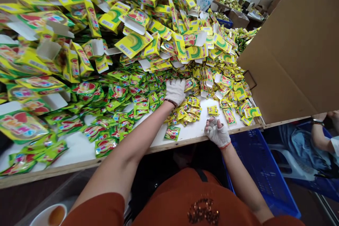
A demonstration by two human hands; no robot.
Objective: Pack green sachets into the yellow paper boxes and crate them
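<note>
My left hand (175, 91), in a white knit glove, reaches over the heap with its back up. Its fingers point away from me onto the small green packets (159, 86), beside a small yellow box (190, 84); the fingertips are partly hidden. My right hand (217, 132), gloved with bare fingertips, is at the table's front edge, palm up. The fingers are loosely bent and apart, with nothing visible in them. Just beyond it lies a small yellow packet (212, 110). Between my hands are several yellow packets (189, 114) and one green packet (172, 133).
A high heap of open yellow boxes (135, 44) covers the back and left of the white table (161, 138). A cardboard panel (293, 53) stands on the right. Below it is a blue crate (261, 169). Another person's arm (320, 134) shows at far right.
</note>
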